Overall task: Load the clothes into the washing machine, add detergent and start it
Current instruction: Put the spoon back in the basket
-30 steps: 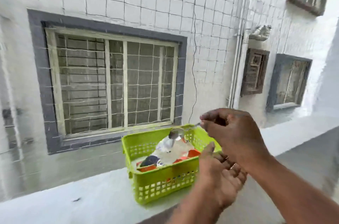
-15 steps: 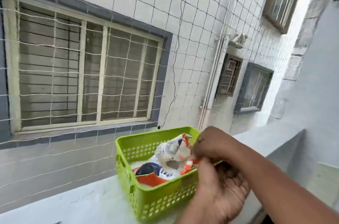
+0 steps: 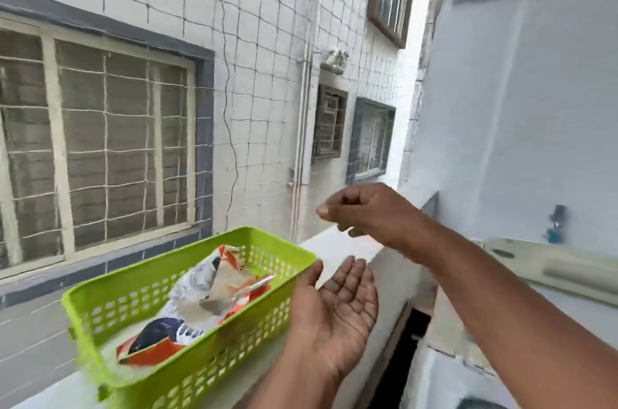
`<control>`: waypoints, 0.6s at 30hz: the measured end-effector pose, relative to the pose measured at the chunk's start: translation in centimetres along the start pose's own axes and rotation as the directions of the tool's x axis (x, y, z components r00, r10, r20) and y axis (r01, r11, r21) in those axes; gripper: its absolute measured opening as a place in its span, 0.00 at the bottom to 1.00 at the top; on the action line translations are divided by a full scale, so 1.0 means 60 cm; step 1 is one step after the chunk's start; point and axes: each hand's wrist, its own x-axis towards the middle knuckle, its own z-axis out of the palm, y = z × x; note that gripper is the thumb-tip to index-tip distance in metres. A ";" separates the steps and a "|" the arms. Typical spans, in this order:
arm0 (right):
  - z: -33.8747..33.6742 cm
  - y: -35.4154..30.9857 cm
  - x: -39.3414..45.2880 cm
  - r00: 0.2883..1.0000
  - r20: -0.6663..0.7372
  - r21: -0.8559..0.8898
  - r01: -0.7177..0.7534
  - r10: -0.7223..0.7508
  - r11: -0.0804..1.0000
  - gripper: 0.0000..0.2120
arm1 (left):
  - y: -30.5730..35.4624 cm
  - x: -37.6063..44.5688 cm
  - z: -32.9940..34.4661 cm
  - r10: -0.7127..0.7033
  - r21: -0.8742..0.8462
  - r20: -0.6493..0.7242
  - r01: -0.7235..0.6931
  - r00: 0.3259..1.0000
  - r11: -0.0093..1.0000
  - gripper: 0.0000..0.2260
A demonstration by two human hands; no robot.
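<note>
A lime-green plastic basket [image 3: 214, 361] stands on the white ledge. Inside it lies a crumpled orange and white detergent packet [image 3: 200, 301] with a metal spoon [image 3: 255, 284] resting on top. My left hand [image 3: 337, 311] is palm up with fingers apart, just right of the basket's end, and nothing shows in it. My right hand [image 3: 368, 211] hovers above and to the right of the basket, fingers loosely curled in, with nothing visible between them. The cream top of the washing machine [image 3: 555, 271] shows at the right.
The white ledge [image 3: 347, 244] runs from lower left toward the right wall. Beyond it a string net hangs before a tiled wall with a barred window [image 3: 100, 147]. A tap [image 3: 556, 221] sits on the pale wall above the machine.
My right hand has let go of the spoon, which now lies in the basket, and has lifted up and to the right. My left hand has opened palm up beside the basket. The view swung right.
</note>
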 end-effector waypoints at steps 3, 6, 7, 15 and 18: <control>-0.100 0.063 -0.062 0.984 -0.158 0.043 -0.074 0.080 0.996 0.08 | 0.025 -0.003 -0.007 -0.026 -0.022 -0.110 0.024 0.994 0.999 0.16; -0.182 0.168 -0.139 0.933 -0.276 0.034 -0.229 0.229 0.973 0.08 | -0.044 0.040 0.001 -0.079 0.041 -0.156 0.087 0.985 0.995 0.16; -0.202 0.206 -0.165 0.906 -0.309 0.059 -0.284 0.288 0.957 0.08 | -0.059 0.055 0.001 -0.104 0.039 -0.169 0.112 0.980 0.993 0.16; -0.304 0.568 -0.394 0.462 -0.500 0.556 -0.478 0.732 0.681 0.07 | -0.314 0.231 -0.061 -0.325 0.104 -0.356 0.383 0.876 0.918 0.15; -0.300 0.680 -0.446 0.288 -0.482 0.710 -0.426 0.828 0.561 0.08 | -0.434 0.288 -0.103 -0.361 0.160 -0.468 0.479 0.807 0.863 0.15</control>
